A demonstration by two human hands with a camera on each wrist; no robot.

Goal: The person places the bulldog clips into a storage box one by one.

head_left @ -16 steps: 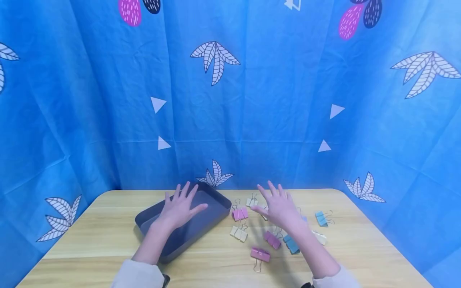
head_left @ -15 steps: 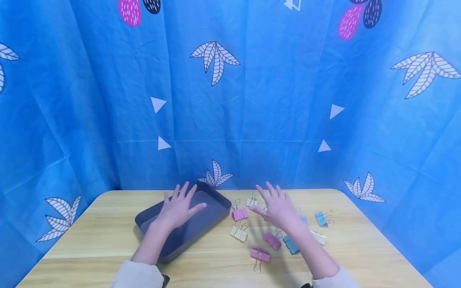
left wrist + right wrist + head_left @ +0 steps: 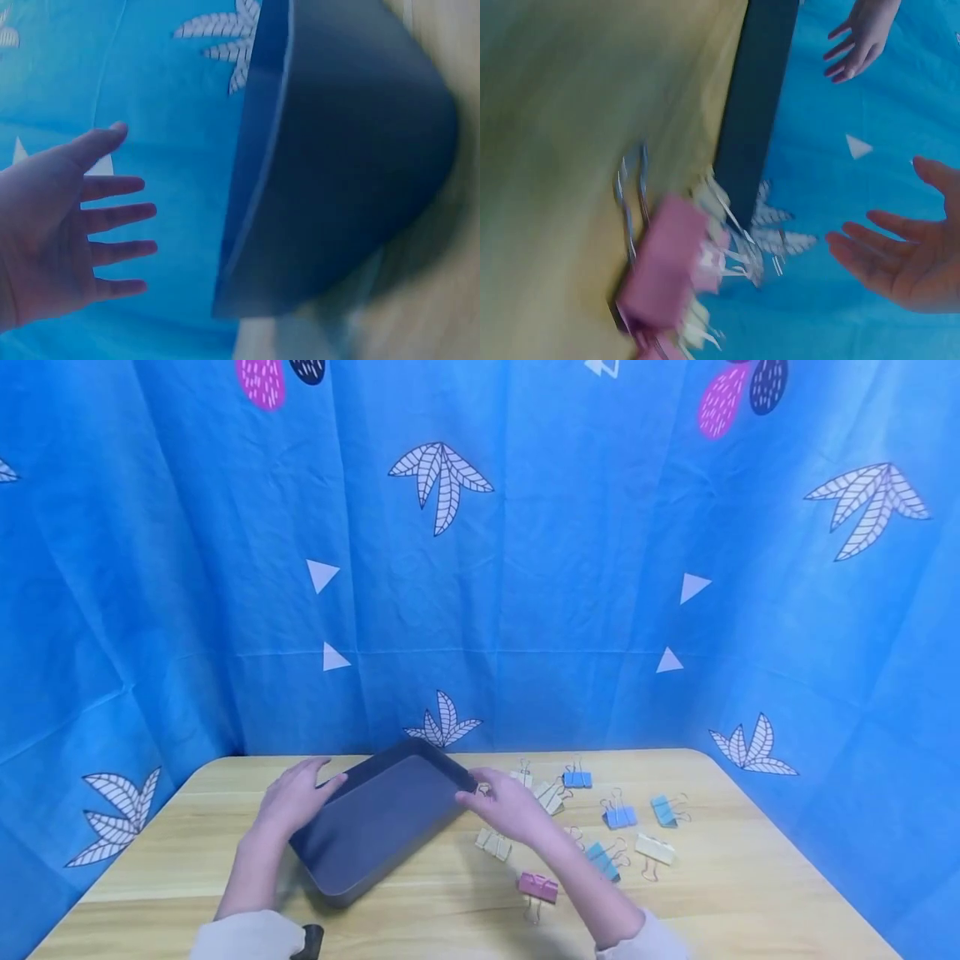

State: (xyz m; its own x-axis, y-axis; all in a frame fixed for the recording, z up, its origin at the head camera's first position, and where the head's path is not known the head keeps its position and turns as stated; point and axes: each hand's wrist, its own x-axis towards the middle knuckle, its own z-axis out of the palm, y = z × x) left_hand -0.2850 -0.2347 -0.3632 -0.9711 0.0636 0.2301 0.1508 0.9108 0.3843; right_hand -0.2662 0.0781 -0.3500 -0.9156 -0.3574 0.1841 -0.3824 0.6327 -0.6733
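A dark grey rectangular tray [image 3: 375,835] sits on the left half of the table, turned at an angle. My left hand [image 3: 291,795] is at its left end, thumb over the rim; contact cannot be made out. In the left wrist view that hand [image 3: 64,232] has its fingers straight and spread, beside the tray wall [image 3: 352,142]. My right hand [image 3: 504,803] is by the tray's far right corner, thumb towards the rim. The right wrist view shows this hand [image 3: 907,251] with extended fingers holding nothing. A pink binder clip [image 3: 537,887] lies below my right forearm.
Several more binder clips lie right of the tray, among them a blue one [image 3: 577,779], a teal one [image 3: 602,862] and cream ones [image 3: 655,848] [image 3: 492,843]. A blue patterned curtain [image 3: 480,568] hangs behind the wooden table [image 3: 742,893].
Both hands were spread above the table. My left hand has moved left and down to the tray's end, my right hand left and down to its right corner. Formerly covered clips now show.
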